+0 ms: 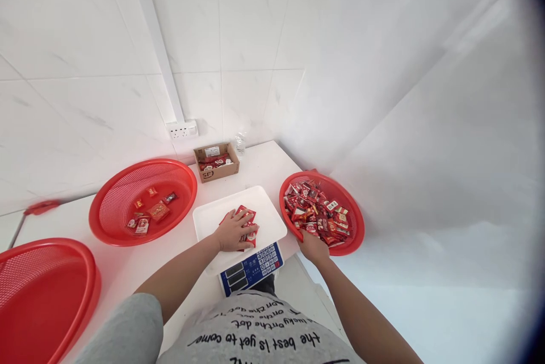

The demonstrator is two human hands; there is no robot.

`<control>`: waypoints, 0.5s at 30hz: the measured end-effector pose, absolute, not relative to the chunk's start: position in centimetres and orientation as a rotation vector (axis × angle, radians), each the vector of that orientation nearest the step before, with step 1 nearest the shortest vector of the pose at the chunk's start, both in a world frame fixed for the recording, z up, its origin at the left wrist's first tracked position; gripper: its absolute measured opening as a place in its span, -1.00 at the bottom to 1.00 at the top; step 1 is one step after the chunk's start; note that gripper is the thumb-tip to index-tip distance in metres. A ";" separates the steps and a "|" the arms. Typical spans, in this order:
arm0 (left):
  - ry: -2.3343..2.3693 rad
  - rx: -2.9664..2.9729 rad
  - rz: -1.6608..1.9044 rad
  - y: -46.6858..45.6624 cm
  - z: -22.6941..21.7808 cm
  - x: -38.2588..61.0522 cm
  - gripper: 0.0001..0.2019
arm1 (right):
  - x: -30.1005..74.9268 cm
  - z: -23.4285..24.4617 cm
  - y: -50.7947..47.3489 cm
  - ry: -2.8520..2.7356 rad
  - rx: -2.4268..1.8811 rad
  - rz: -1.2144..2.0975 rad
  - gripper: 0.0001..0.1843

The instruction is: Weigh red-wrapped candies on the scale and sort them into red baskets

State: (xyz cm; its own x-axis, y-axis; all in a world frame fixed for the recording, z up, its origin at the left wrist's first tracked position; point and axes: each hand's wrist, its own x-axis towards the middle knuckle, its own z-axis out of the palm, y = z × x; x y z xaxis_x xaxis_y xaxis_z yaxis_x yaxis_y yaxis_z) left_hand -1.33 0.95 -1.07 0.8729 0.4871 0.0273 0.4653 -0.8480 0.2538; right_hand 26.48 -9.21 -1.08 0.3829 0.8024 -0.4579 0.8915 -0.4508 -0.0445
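My left hand [234, 231] lies spread over several small red packets [250, 216] on the white tray [266, 209] of a weighing scale. Its fingers are apart and partly cover the packets. At the right, my right hand [314, 247] is closed on the near rim of a red plastic basket [358, 221]. Many small red and white packets [313, 208] fill this basket, which tilts toward me at the table's right edge. Below the tray sits the scale's blue keypad panel [251, 268] with dark displays.
Left of the tray stands a red basket [100, 213] with a few packets, and another red basket [80, 296] is nearer, cut off by the frame. Behind the tray are a small cardboard box [219, 172] of packets and a clear plastic item [240, 142] by the wall.
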 end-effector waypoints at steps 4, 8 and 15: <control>1.115 2.687 0.199 -0.5 -1.6 0.6 -0.46 | 26.5 -1.0 -9.2 1.514 2.424 -0.627 -0.61; 1.469 2.515 0.244 -1.2 -2.1 2.6 -0.48 | 26.4 -0.9 -9.1 1.515 2.428 -0.617 -0.64; 1.631 2.366 0.264 0.5 -0.9 -0.1 -0.44 | 26.4 -1.2 -9.3 1.514 2.450 -0.581 -0.65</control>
